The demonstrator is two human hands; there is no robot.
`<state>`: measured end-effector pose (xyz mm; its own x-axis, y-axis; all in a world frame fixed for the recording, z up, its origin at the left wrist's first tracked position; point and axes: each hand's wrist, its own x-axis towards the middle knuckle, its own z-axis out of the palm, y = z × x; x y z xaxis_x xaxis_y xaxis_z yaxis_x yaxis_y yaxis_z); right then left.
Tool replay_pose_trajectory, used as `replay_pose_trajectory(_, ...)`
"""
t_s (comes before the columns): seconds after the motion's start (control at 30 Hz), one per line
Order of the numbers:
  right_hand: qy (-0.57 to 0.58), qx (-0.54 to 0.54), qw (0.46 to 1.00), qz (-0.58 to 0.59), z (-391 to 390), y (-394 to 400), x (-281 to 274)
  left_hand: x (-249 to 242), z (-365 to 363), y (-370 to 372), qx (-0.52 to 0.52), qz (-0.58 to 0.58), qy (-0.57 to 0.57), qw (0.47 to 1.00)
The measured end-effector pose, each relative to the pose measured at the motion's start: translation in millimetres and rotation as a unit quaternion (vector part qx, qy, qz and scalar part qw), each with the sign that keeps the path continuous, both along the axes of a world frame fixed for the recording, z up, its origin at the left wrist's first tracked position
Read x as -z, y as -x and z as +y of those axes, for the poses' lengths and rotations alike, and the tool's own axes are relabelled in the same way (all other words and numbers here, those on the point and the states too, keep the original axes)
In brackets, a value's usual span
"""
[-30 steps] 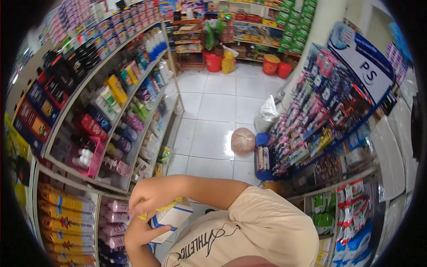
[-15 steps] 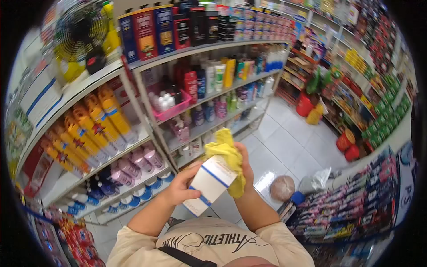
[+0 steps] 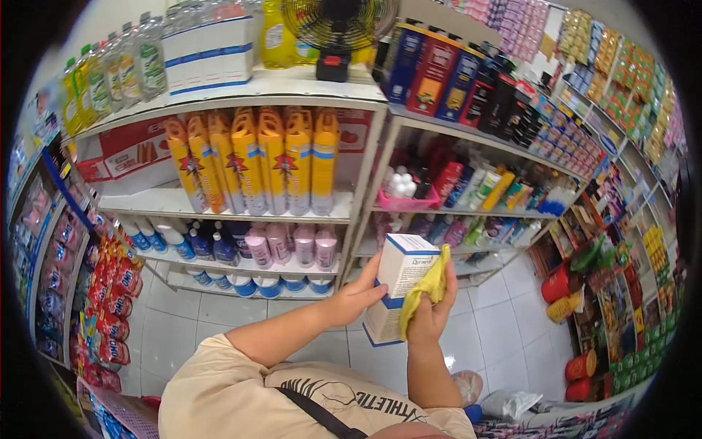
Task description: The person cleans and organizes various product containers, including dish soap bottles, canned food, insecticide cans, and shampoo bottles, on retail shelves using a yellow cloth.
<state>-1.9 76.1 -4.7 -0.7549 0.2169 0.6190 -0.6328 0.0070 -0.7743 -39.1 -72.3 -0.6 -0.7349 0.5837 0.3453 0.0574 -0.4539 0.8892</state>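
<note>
A white carton with blue bands (image 3: 395,282) is held in front of my chest, tilted, with small print on its side. My left hand (image 3: 358,296) grips it from the left, thumb across the near face. In my right hand (image 3: 433,314) is a yellow cloth (image 3: 426,289), pressed along the carton's right side; the cloth partly covers that side and some fingers are hidden behind it.
Similar white-and-blue cartons (image 3: 208,58) stand on the left shelf's top, beside bottles and a black fan (image 3: 335,66). Yellow spray cans (image 3: 274,161) fill the shelf below. A pink basket (image 3: 409,201) sits on the right shelf. Red packets (image 3: 117,314) hang at left.
My view has swung left toward the spray-can shelf. The carton has been turned more upright, showing a printed side, and the cloth has shifted from its top to its right side.
</note>
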Motion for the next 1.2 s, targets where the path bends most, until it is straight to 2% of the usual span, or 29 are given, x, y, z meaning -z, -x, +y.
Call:
replay_pose_trajectory(0.03, -0.077, 0.045, 0.995, 0.042, -9, 8, 8, 1, -7, 2, -0.007, -0.043, -0.05, 0.998)
replay_pose_trajectory(0.13, -0.221, 0.014, 0.97, 0.1, -49, 11, 2, 8, -41, 23, -0.124, 0.067, -0.084, 0.986)
replay_pose_trajectory(0.17, -0.194, -0.043, 0.974, 0.11, -63, 18, 10, 8, -55, 30, -0.152, 0.015, -0.124, 0.98)
replay_pose_trajectory(0.2, -0.206, -0.047, 0.972, 0.098, -77, 21, 7, -7, -71, 32, -0.183, -0.01, -0.139, 0.973)
replay_pose_trajectory(0.27, -0.229, -0.055, 0.969, 0.07, -106, 30, -5, -16, -105, 47, -0.141, -0.094, -0.244, 0.955)
replay_pose_trajectory(0.43, -0.168, -0.165, 0.966, 0.106, -155, 84, -18, -43, -162, 69, -0.204, 0.087, -0.203, 0.954)
replay_pose_trajectory(0.47, -0.125, -0.19, 0.972, 0.051, -165, 90, -30, -47, -172, 75, -0.208, 0.127, -0.187, 0.952)
replay_pose_trajectory(0.53, -0.04, -0.237, 0.969, -0.06, -183, 98, -53, -63, -196, 89, -0.225, 0.155, -0.1, 0.957)
replay_pose_trajectory(0.6, -0.085, -0.211, 0.974, -0.003, -198, 122, -72, -82, -224, 104, -0.265, 0.165, 0.014, 0.95)
replay_pose_trajectory(0.63, -0.096, -0.191, 0.977, 0.015, -207, 130, -85, -94, -233, 113, -0.305, 0.196, 0.017, 0.932)
replay_pose_trajectory(0.67, -0.107, -0.17, 0.979, 0.033, -216, 140, -97, -104, -244, 123, -0.381, 0.283, 0.078, 0.877)
replay_pose_trajectory(0.73, -0.169, -0.078, 0.978, 0.098, -231, 165, -119, -120, -269, 142, -0.509, 0.438, 0.194, 0.715)
replay_pose_trajectory(0.83, -0.264, 0.084, 0.946, 0.168, -247, 202, -146, -139, -298, 168, -0.587, 0.462, 0.223, 0.626)
replay_pose_trajectory(0.97, -0.349, 0.253, 0.881, 0.193, -262, 242, -165, -152, -330, 199, -0.599, 0.524, 0.303, 0.524)
replay_pose_trajectory(1.07, -0.333, 0.269, 0.889, 0.165, -270, 265, -170, -143, -344, 227, -0.601, 0.563, 0.327, 0.464)
replay_pose_trajectory(1.1, -0.361, 0.296, 0.866, 0.178, -273, 269, -171, -139, -345, 232, -0.601, 0.57, 0.334, 0.451)
replay_pose_trajectory(1.17, -0.373, 0.307, 0.859, 0.169, -280, 276, -168, -133, -346, 238, -0.601, 0.583, 0.347, 0.423)
replay_pose_trajectory(1.2, -0.379, 0.314, 0.855, 0.166, -283, 280, -167, -133, -345, 237, -0.601, 0.569, 0.352, 0.438)
